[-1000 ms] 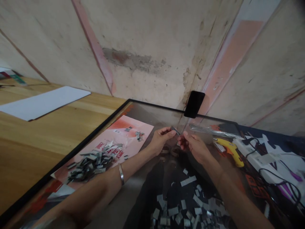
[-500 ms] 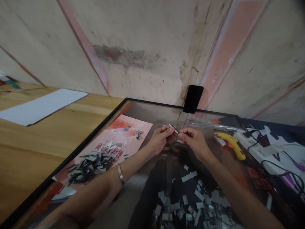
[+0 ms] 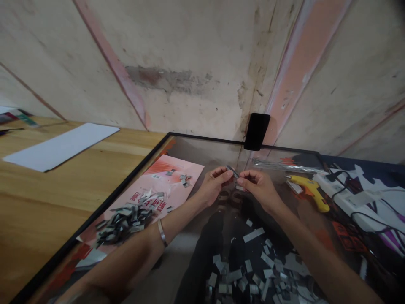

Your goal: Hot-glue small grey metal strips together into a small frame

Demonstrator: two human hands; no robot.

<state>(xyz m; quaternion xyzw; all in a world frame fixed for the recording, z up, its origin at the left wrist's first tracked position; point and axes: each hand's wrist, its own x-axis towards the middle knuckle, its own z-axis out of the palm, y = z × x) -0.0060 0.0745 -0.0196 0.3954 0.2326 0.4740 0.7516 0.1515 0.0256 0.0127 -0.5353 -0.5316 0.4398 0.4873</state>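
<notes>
Between my two hands is a small dark grey strip (image 3: 233,171), slanting down to the right above the glossy tabletop (image 3: 190,261). My left hand (image 3: 217,183) pinches its upper left part with thumb and fingers. At its lower right end, my right hand (image 3: 255,184) is closed in a pinch. Below the hands, many small silvery-grey pieces (image 3: 234,275) lie scattered on the dark surface. A heap of similar dark and silvery strips (image 3: 125,221) rests on a pink printed booklet (image 3: 186,162) to the left, beside my left forearm.
A black phone (image 3: 257,131) leans against the wall at the back. To the right are a yellow glue gun (image 3: 311,192), a white power strip (image 3: 338,198) with cables and thin clear sticks (image 3: 284,164). White paper (image 3: 66,145) lies on the wooden table at left.
The strip between my hands has turned slightly and shows a darker face. Both hands stay nearly in place; the whole view has shifted a little.
</notes>
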